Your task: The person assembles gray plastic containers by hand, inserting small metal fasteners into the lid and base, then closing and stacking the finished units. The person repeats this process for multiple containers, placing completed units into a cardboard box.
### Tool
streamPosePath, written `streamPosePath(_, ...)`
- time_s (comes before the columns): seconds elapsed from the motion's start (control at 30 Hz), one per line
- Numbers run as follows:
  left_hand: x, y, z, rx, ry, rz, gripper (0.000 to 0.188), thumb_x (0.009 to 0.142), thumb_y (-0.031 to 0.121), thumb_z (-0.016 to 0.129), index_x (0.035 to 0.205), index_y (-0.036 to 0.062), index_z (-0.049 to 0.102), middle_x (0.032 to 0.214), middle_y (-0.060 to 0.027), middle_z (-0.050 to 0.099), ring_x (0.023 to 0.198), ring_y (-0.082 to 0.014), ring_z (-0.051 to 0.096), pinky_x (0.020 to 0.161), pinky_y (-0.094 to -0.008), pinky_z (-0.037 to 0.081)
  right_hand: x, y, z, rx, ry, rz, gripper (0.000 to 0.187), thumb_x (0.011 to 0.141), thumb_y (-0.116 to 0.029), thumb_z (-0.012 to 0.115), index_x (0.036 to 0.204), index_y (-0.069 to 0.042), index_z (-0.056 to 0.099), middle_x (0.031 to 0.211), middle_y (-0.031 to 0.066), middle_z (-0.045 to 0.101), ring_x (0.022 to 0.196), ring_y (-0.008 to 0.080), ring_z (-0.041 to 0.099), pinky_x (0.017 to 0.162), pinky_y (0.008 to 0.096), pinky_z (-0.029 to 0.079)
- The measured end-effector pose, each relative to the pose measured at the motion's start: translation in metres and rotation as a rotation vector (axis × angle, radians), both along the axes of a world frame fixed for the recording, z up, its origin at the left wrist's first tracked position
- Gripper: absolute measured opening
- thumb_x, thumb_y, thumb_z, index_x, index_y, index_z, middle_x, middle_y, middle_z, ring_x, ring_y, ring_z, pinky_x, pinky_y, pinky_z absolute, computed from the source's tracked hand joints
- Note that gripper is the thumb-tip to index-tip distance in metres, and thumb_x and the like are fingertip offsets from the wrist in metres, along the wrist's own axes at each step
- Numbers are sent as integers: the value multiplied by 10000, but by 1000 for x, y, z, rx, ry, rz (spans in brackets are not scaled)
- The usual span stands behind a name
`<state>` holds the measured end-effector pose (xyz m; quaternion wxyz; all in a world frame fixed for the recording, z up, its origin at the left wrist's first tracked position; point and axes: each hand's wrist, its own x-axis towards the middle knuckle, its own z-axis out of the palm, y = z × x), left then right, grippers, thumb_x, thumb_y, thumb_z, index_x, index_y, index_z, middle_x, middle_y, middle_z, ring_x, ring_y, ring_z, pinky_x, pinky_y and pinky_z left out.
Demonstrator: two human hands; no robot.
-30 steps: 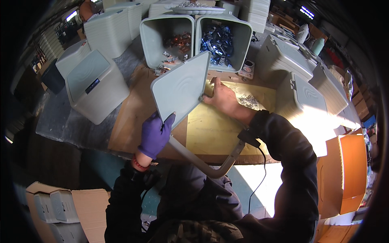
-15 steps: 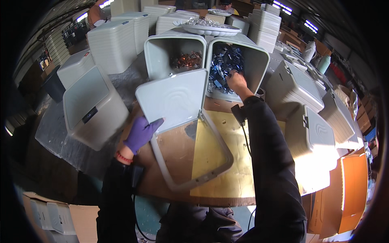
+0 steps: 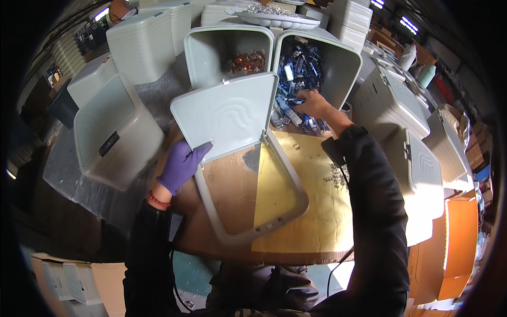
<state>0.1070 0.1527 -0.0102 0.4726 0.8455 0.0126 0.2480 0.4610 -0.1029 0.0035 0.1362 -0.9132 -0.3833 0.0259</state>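
Note:
My left hand point(image 3: 181, 166), in a purple glove, grips the lower left edge of a pale grey bin lid point(image 3: 227, 119) between thumb and fingers. The lid is swung up on its hinge from an open rectangular frame point(image 3: 285, 219), which hangs tilted over the near part of the table. My bare right hand point(image 3: 315, 104) is at the mouth of a grey bin point(image 3: 342, 63) lying on its side. Its fingertips pinch a small dark shiny part point(image 3: 294, 101). Many similar dark, bluish shiny parts point(image 3: 302, 63) are heaped in that bin, some spilling at its mouth.
Beside it, another bin point(image 3: 203, 55) on its side holds small coppery parts point(image 3: 247, 62). A white tray point(image 3: 277, 20) of silvery bits rests on top. An open bin point(image 3: 119, 150) stands left; stacked bins point(image 3: 140, 50) and lidded ones point(image 3: 425, 164) surround. Silvery pieces point(image 3: 336, 177) lie on the yellow sheet point(image 3: 288, 235).
My right hand has drawn back from the heap to the bin's mouth, now with a small dark part in its fingertips. My left hand keeps its hold on the lid.

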Motion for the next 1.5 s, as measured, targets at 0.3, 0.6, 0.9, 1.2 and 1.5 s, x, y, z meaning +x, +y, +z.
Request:
streamPosePath(0.3,7,-5,-9,-4,-59,-1,297,960,186,724,1143,-47,706,992,-75,755,881,-100,658,792,-276,521,-52,-30,48,-24,-113,29,435,811,-345,780,1111,-33,741,1048,216,734,1018,389,695,924,436,540)
streamPosePath(0.6,-10,-4,-22,169,-119,177,438,968,248,715,1271,-51,613,1157,-175,685,1034,-210,652,891,-323,515,-53,-48,31,-22,5,11,451,1004,-403,528,1115,0,696,1078,243,714,1082,426,659,958,495,496)
streamPosePath(0.9,-82,-74,32,86,-547,271,547,934,48,706,1435,-18,498,1111,-91,626,862,-144,618,773,-272,526,-154,-72,76,354,-36,72,454,1105,-356,394,1211,-15,674,948,117,676,830,283,628,810,399,505)
streamPosePath(1.2,-108,-168,28,-330,-75,-145,321,965,58,695,1272,0,622,860,-14,653,649,-30,569,564,-201,444,-323,-95,40,408,805,487,373,1005,-271,654,1207,41,622,883,89,701,810,155,666,696,278,540)
streamPosePath(1.5,-113,-162,27,-191,-124,166,405,1035,102,573,1420,-1,501,985,-82,691,787,-140,660,694,-289,536,-333,-115,13,668,216,359,314,786,-92,848,1065,12,748,964,132,737,841,255,723,777,336,601)
